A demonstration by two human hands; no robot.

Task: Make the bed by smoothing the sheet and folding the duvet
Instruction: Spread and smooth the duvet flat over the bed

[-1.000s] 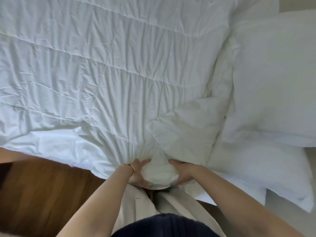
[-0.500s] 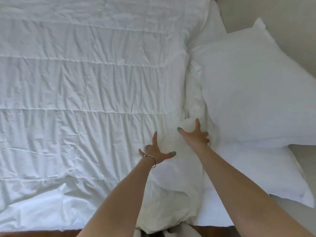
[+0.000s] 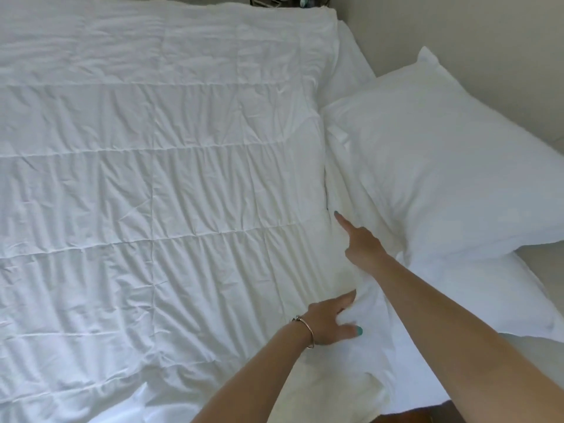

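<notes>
A white quilted duvet (image 3: 158, 184) lies spread over most of the bed, wrinkled, its right edge running beside the pillows. My left hand (image 3: 331, 322), with a bracelet on the wrist, presses on the duvet's near right edge. Its fingers are spread and a fold of fabric partly covers them. My right hand (image 3: 361, 242) reaches farther along the same edge with the thumb stretched out on the duvet; its other fingers are hidden in the gap by the pillows. A strip of white sheet (image 3: 348, 71) shows beyond the duvet's far right corner.
Two white pillows lie at the right, the upper pillow (image 3: 442, 166) stacked on a lower pillow (image 3: 488, 303). A pale wall (image 3: 488, 35) runs behind them. Dark wooden floor (image 3: 427, 418) shows at the bed's near edge.
My hands let go of the bunched duvet corner at the bed's near edge and moved out over the bed. The right hand has slid farther along the duvet's right edge; the view has lifted.
</notes>
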